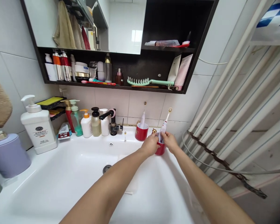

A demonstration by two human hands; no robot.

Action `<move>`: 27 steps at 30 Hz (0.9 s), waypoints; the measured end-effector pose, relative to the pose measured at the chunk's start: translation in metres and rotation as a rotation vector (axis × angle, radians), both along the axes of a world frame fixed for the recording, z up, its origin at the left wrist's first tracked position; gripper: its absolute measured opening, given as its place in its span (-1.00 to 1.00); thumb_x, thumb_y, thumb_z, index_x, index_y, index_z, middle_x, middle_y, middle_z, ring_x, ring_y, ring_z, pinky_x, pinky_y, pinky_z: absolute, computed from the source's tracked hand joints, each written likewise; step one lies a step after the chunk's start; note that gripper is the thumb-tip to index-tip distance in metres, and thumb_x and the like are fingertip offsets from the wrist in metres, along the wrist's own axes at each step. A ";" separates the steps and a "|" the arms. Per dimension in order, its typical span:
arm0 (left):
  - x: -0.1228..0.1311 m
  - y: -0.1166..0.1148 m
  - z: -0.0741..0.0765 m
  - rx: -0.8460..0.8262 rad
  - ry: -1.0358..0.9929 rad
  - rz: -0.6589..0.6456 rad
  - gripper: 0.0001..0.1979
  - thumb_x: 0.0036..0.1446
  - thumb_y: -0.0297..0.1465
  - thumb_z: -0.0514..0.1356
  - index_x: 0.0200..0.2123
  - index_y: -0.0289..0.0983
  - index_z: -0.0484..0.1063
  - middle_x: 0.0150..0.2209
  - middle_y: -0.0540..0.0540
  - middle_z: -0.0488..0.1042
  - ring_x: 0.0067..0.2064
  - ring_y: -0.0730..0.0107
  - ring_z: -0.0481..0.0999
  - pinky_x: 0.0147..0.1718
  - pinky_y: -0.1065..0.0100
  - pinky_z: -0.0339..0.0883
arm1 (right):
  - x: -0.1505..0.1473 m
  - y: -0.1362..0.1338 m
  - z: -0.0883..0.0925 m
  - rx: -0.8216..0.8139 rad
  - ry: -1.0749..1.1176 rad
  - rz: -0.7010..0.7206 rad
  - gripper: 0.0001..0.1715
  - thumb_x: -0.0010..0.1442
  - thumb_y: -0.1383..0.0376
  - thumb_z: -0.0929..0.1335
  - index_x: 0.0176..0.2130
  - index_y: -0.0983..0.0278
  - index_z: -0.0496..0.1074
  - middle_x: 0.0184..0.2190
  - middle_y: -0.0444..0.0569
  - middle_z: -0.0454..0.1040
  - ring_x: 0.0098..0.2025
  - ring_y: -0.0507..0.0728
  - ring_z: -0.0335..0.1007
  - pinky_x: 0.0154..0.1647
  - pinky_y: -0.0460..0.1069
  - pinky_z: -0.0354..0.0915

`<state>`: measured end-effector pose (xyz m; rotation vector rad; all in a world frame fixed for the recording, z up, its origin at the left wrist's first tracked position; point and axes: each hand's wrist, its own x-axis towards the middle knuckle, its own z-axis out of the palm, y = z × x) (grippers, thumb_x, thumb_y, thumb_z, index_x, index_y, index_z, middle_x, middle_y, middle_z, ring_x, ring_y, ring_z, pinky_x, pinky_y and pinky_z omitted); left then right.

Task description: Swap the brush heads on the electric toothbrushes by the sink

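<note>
Left hand (150, 144) gripping red cup (160, 151) at right side of sink (74, 174), right hand (170, 142) pinching electric toothbrush (163, 127) standing in it, second red cup (141, 134) sitting nearby, holding pale tapered handle (143, 120)

Hands (150, 144) (170, 142) on toothbrush (164, 127) and red cup (161, 150), white sink (77, 168)

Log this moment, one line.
left hand: on red round cup | right hand: gripping pale electric toothbrush | toothbrush: tilted, base hidden

Head cam, fairly near, above & behind L hand (150, 145) and R hand (170, 142). Faces fwd./down over sink (77, 177); wall cabinet (169, 20) in upper view, beyond hands.
</note>
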<state>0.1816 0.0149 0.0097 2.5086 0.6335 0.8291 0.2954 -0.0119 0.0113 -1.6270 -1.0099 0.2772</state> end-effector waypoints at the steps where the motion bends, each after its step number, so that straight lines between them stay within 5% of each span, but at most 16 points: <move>1: 0.006 0.005 0.000 -0.004 0.009 0.004 -0.83 -0.22 -0.53 0.09 -0.43 -0.31 0.31 -0.09 -0.09 0.16 -0.14 0.30 0.22 -0.17 0.32 0.12 | 0.005 0.004 0.001 -0.006 -0.008 -0.012 -0.74 -0.20 0.15 0.18 -0.62 0.30 0.26 -0.75 -0.18 0.21 -0.66 -0.02 0.06 -0.63 -0.11 -0.01; 13: 0.042 0.046 0.001 0.018 0.093 0.086 -0.78 -0.16 -0.53 0.04 -0.33 -0.33 0.24 -0.06 -0.17 0.10 -0.08 0.22 0.16 -0.19 0.26 0.11 | 0.040 0.059 0.005 -0.096 -0.018 0.027 -0.79 -0.15 0.26 0.18 -0.69 0.30 0.24 -0.81 -0.18 0.17 -0.71 -0.04 0.04 -0.66 -0.11 -0.02; 17: 0.027 0.050 0.004 0.086 0.060 0.111 -0.70 -0.13 -0.53 0.00 -0.23 -0.29 0.18 -0.01 -0.12 0.02 0.01 0.30 0.01 -0.08 0.29 -0.03 | 0.040 0.066 0.004 -0.109 -0.027 0.034 -0.78 -0.14 0.26 0.18 -0.68 0.30 0.27 -0.80 -0.15 0.21 -0.70 -0.02 0.09 -0.65 -0.10 0.02; 21: 0.003 0.058 0.004 0.112 0.024 0.269 -0.69 -0.14 -0.49 0.03 -0.22 -0.30 0.18 0.01 -0.11 -0.02 0.05 0.31 -0.14 0.00 0.27 -0.25 | 0.040 0.061 0.008 -0.078 -0.081 -0.041 -0.78 -0.16 0.24 0.21 -0.55 0.31 0.35 -0.64 -0.06 0.35 -0.55 0.05 0.22 -0.52 -0.06 0.10; 27: -0.021 0.062 0.003 0.018 0.040 0.350 -0.81 -0.17 -0.53 0.03 -0.38 -0.36 0.30 -0.04 -0.18 0.07 -0.01 0.24 0.03 -0.12 0.28 0.02 | 0.004 0.034 0.029 0.104 -0.262 -0.233 -0.57 -0.12 0.22 0.16 -0.25 0.39 0.29 -0.28 0.13 0.31 -0.29 0.12 0.21 -0.26 0.00 0.07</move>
